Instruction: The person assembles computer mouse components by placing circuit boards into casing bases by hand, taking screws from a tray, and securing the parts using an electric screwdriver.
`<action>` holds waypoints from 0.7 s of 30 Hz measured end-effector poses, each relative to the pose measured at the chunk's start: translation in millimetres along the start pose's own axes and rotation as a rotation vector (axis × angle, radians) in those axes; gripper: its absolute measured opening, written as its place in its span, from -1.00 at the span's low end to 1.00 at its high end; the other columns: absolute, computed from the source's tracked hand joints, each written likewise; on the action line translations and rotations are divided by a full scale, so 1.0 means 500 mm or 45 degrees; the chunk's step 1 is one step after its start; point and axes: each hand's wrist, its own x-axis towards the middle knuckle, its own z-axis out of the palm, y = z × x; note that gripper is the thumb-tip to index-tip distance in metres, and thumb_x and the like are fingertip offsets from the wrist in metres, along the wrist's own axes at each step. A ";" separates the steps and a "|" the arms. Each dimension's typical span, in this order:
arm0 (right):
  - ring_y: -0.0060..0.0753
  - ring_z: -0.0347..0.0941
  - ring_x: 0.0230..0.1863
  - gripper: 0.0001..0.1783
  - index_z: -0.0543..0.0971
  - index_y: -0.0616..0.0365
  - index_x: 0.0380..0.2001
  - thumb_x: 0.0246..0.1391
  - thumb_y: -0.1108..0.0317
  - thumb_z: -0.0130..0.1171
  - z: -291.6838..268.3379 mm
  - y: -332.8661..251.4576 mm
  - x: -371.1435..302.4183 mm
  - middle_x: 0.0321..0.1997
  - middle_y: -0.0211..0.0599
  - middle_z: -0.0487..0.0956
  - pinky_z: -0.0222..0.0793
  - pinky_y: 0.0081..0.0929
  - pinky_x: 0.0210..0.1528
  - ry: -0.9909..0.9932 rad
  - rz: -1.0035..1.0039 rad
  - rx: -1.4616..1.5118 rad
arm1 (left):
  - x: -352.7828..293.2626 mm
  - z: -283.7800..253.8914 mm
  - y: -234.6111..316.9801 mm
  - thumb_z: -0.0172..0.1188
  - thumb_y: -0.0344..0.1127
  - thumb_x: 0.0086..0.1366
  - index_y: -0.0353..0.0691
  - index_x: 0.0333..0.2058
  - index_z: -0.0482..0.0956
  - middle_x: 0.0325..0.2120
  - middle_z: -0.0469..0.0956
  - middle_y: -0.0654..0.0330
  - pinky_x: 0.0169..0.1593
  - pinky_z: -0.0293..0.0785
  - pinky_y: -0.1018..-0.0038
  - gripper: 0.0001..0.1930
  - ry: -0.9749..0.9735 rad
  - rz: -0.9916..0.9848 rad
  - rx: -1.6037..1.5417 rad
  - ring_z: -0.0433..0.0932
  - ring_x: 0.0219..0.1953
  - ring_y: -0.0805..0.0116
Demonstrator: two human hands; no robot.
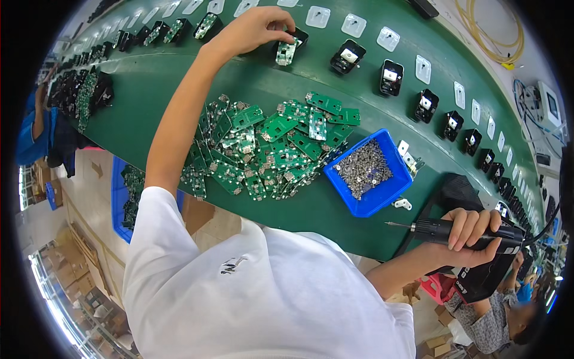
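Bench: a green worktop [143, 84] curves across the view, its far ends swallowed by the dark fisheye rim.
Left hand: up top, the left hand [257, 29] reaches over, fingers bent and bunched at the upper end of a green circuit board [286, 55]; pinching or just pressing, one cannot tell, as the fingertips' undersides are hidden.
Board: it sits tilted at the mouth of a black casing [301, 37], partly covered by the hand.
Right hand: over on the right, the right hand [472, 239] has its fingers wrapped together around a black electric screwdriver [433, 230], bit pointing left, cord running off at the rim.
Board heap: loose boards [263, 149] overlap, many half buried, the left edge behind the forearm.
Blue tray: beside the heap, the tray [353, 206] holds small screws [363, 170], too tiny to tell apart.
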 end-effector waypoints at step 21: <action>-0.55 0.27 -0.75 -0.73 0.35 0.15 -0.12 0.27 0.19 -0.03 -0.004 -0.009 -0.011 -0.59 -0.43 0.34 0.34 -0.57 -0.66 -0.020 -0.009 -0.022 | -0.057 0.126 0.110 0.31 -0.34 0.26 -0.25 -0.23 0.72 -0.33 0.64 0.31 -0.30 0.45 0.55 -0.84 0.167 0.474 -0.029 0.49 -0.44 0.44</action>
